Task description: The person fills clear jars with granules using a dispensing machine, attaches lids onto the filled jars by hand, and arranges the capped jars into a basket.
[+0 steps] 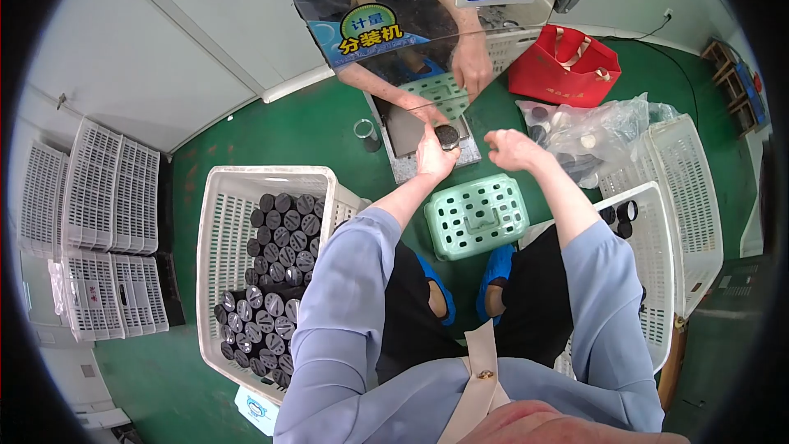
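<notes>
My left hand [434, 156] is wrapped round a small jar [448, 136] with a dark round top and a paler rim. It holds the jar over the metal base [404, 168] of a machine with a shiny dark front panel [427, 57]. Off to the right, my right hand [511, 150] hovers above the floor with its fingers curled together. Whether anything is pinched in those fingers is too small to make out. Below both hands is a green plastic basket [477, 212] turned bottom up, with a slotted surface.
A white crate [329, 197] full of black-capped jars [271, 304] stands at my left. To my right, another white crate [662, 279] holds a few dark jars, near a clear plastic bag [612, 127] and red tote bag [567, 74]. A clear cup [365, 130] sits left of the machine.
</notes>
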{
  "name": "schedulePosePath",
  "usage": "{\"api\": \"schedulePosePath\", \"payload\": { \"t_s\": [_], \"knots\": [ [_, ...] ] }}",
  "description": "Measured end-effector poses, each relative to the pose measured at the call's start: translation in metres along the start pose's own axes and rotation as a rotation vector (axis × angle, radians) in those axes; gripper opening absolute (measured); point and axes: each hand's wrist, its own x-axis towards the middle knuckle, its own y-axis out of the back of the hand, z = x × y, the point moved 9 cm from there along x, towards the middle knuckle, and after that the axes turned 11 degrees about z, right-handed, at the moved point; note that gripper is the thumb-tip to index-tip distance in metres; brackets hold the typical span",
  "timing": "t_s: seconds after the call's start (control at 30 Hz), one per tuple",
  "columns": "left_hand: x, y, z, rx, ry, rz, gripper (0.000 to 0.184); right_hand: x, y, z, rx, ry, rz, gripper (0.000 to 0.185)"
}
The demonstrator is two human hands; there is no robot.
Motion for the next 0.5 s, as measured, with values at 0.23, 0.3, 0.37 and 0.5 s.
{"api": "schedulePosePath", "payload": {
  "t_s": [0.23,0.3,0.37,0.5],
  "knots": [
    [-0.053,0.005,0.040,-0.147,-0.179,-0.123,0.072,-0.156,0.120,0.061,0.478,-0.154,0.806,0.011],
    [-0.074,0.007,0.058,-0.181,-0.223,-0.167,0.069,-0.219,0.118,0.104,0.497,-0.305,0.903,0.011],
    [-0.096,0.004,0.066,-0.232,-0.212,-0.197,0.068,-0.280,0.111,0.139,0.429,-0.449,0.958,0.023],
    [-0.131,-0.012,0.071,-0.221,-0.227,-0.238,0.064,-0.369,0.055,0.198,0.334,-0.655,0.909,0.033]
  ]
}}
